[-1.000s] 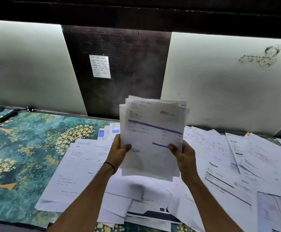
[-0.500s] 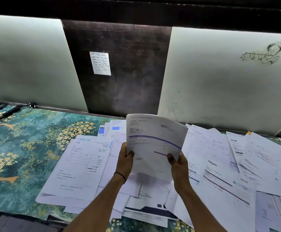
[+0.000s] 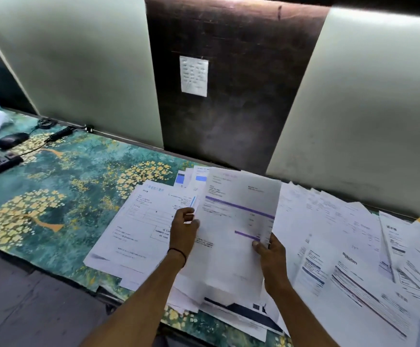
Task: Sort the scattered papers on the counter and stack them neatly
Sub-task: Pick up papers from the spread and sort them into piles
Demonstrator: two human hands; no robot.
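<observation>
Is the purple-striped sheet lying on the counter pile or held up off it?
Held up. The right hand pinches the purple-striped sheet at its lower right edge; the left hand is at its left edge, above the scattered papers.

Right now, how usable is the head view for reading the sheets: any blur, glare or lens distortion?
Head view: motion blur smears the Rakuten sheet and papers toward the right edge; print on the purple-striped sheet held by the right hand is soft and unreadable. The left white panel and right white panel lean apart, showing wide-angle distortion. The top is dim; no strong glare.
</observation>
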